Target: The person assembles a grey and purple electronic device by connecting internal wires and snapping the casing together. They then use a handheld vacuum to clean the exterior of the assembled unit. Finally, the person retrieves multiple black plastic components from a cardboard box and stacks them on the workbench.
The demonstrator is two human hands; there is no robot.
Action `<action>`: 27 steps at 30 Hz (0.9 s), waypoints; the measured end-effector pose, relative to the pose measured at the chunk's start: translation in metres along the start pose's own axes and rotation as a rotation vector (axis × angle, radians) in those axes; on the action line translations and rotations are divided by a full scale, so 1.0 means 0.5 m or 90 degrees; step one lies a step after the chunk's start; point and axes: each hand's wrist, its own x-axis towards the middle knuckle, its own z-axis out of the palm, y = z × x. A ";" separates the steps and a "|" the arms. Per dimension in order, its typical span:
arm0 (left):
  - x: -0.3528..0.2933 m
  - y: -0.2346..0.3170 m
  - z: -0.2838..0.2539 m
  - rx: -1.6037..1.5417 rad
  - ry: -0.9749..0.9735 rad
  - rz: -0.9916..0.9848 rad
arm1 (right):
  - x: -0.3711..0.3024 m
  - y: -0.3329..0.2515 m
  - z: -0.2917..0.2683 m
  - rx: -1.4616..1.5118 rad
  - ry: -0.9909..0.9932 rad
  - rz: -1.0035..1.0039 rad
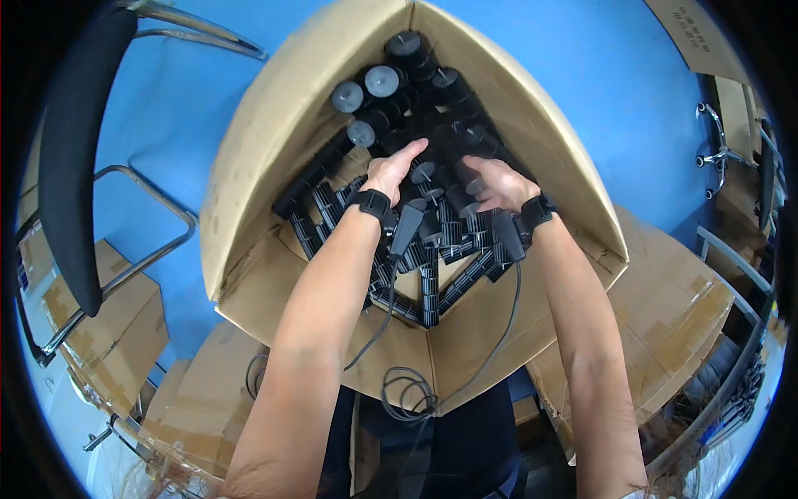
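Both my hands reach down into a deep cardboard box (274,158) holding many black, ribbed, cylindrical fan wheels (429,291). My left hand (392,173) is near the middle of the pile, thumb side up, a digit stretched toward the far right; its other fingers are partly hidden. Facing it, my right hand (499,181) has its fingers apart beside a dark fan wheel (455,190), slightly blurred. Neither hand plainly grips anything, though contact with the wheels is hard to judge. Further fan wheels stand upright at the back, showing round grey end discs (381,81).
Each wrist wears a black strap with a small device (407,226), its cable (407,391) hanging over the box's near edge. A black chair (83,158) stands at left on the blue floor (582,75). More cardboard boxes (657,308) flank the near sides.
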 end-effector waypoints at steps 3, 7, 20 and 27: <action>-0.028 -0.006 0.013 -0.131 -0.092 -0.015 | 0.012 0.034 0.009 0.076 -0.032 0.018; -0.078 0.012 -0.021 -0.153 -0.218 -0.094 | 0.054 0.071 0.048 0.282 -0.106 -0.008; -0.334 -0.104 -0.067 -0.122 -0.237 -0.126 | -0.182 0.218 0.188 0.454 -0.228 -0.005; -0.701 -0.158 -0.011 0.018 -0.281 -0.185 | -0.602 0.318 0.274 0.558 -0.137 -0.089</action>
